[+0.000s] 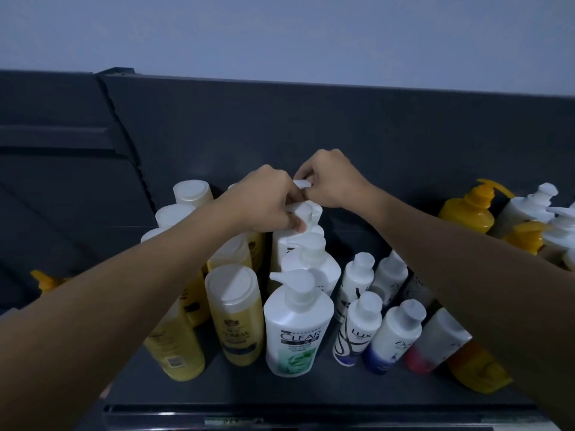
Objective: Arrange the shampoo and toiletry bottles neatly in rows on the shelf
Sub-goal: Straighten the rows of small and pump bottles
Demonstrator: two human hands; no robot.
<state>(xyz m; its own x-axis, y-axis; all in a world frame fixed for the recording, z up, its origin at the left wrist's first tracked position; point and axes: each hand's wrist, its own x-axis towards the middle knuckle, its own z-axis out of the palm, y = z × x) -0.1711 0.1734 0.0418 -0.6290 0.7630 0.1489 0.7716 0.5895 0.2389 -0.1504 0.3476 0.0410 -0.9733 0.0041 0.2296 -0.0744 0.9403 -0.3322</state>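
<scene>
I have both hands at the rear of the dark shelf [217, 384]: left hand [264, 200] pinches the pump of a white plastic pump bottle [298, 234], right hand [333, 178] the rearmost white pump head [303, 184]. I judge I'm squaring this column; next, turn the nozzles to match the front bottle.

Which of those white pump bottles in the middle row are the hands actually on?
The rearmost white pump bottle: both the left hand and right hand grip its pump head. The CLEAR bottle in front stands untouched.
</scene>
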